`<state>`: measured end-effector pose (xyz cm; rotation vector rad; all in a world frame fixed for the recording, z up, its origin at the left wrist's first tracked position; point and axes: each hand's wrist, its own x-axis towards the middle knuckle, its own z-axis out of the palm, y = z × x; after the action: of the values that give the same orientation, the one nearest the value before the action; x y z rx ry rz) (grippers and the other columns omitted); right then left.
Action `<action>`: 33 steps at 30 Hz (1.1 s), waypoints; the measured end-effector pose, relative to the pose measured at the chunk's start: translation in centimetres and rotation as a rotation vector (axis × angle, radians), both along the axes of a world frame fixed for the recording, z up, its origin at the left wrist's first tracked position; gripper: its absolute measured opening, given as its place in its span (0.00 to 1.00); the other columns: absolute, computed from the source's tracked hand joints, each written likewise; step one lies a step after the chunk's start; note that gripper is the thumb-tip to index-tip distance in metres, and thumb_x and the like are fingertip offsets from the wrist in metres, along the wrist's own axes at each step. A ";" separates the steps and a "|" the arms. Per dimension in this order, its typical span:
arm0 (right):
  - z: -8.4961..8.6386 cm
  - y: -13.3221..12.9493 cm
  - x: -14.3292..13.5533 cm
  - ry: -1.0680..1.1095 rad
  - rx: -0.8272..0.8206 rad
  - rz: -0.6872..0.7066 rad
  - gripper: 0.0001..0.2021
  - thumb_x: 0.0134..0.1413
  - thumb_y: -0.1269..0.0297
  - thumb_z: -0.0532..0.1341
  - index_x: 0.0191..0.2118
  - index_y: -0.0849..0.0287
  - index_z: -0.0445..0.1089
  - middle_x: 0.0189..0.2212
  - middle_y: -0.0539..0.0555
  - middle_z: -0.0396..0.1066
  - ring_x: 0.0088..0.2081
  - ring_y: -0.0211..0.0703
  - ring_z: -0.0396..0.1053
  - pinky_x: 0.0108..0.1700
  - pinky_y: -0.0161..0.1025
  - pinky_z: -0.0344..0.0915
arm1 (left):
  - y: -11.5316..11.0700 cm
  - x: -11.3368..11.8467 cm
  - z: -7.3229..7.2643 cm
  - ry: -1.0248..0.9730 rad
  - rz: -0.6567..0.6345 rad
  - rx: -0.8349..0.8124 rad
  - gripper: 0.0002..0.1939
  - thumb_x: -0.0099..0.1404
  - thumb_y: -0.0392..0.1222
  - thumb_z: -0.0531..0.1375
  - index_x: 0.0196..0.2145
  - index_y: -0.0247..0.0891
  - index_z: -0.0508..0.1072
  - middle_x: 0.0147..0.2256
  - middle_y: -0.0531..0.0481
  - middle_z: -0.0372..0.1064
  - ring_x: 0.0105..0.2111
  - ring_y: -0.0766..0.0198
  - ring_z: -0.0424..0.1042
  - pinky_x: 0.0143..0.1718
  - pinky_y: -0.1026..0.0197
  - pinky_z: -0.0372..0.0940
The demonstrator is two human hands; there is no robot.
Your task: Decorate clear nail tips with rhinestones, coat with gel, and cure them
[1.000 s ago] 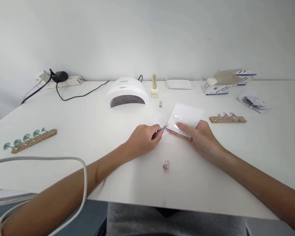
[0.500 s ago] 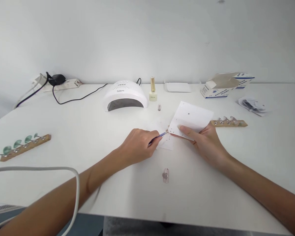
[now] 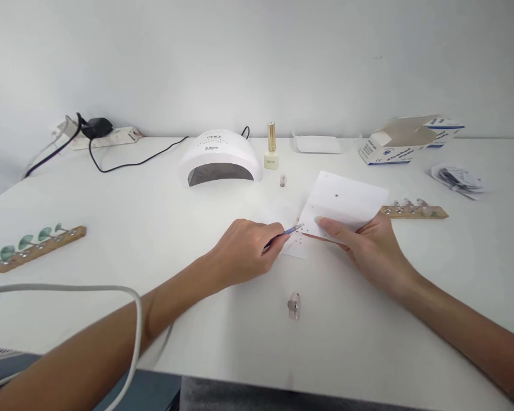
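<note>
My left hand (image 3: 257, 248) is closed in a pinch round slim blue tweezers (image 3: 290, 230). Their tip meets the lower left corner of a white paper card (image 3: 346, 200), where several tiny dark gems (image 3: 304, 230) lie. From the right, my right hand (image 3: 368, 245) grips the card, thumb on top and fingers underneath; it is tilted above the table. Below it, a second white sheet (image 3: 293, 251) lies flat with more tiny specks on it. Nearer to me is a clear pinkish nail tip (image 3: 294, 306) on a small round metal base.
A white nail lamp (image 3: 220, 157), a gold-capped polish bottle (image 3: 271, 151), another nail tip (image 3: 283, 180) and an open box (image 3: 394, 142) stand at the back. Wooden display strips (image 3: 40, 251) with nail tips lie at both sides. A white cable (image 3: 137, 319) crosses my left forearm.
The view has shifted slightly, so most things sit a little differently in it. The tweezers' tip has moved slightly onto the card's corner. Both hands keep their holds.
</note>
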<state>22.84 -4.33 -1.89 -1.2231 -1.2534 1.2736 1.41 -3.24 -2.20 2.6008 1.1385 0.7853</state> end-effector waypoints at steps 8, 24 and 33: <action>-0.1 0.0 0.1 -0.071 0.009 -0.006 0.11 0.51 0.57 0.66 0.41 0.53 0.75 0.46 0.54 0.75 0.46 0.55 0.73 0.45 0.51 0.71 | -0.2 0.1 0.8 -0.121 0.052 -0.009 0.14 0.66 0.40 0.55 0.25 0.34 0.71 0.16 0.59 0.51 0.17 0.75 0.48 0.18 0.67 0.47; -0.5 0.9 1.0 -0.067 -0.062 0.000 0.11 0.49 0.57 0.67 0.40 0.51 0.76 0.43 0.55 0.76 0.44 0.57 0.74 0.43 0.51 0.73 | 1.7 -1.0 -1.0 0.048 -0.015 0.443 0.09 0.63 0.32 0.57 0.37 0.39 0.76 0.29 0.53 0.65 0.20 0.76 0.55 0.19 0.68 0.48; -0.2 0.7 0.7 -0.068 -0.081 0.022 0.12 0.48 0.56 0.67 0.39 0.53 0.75 0.42 0.56 0.76 0.42 0.58 0.74 0.40 0.52 0.74 | 1.6 -0.9 -1.1 0.084 -0.012 0.427 0.10 0.63 0.31 0.56 0.37 0.39 0.76 0.29 0.53 0.65 0.19 0.76 0.54 0.19 0.68 0.47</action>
<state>23.57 -3.68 -2.09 -1.3238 -1.2778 1.3199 0.53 -1.63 -3.30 3.0065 1.0722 1.0221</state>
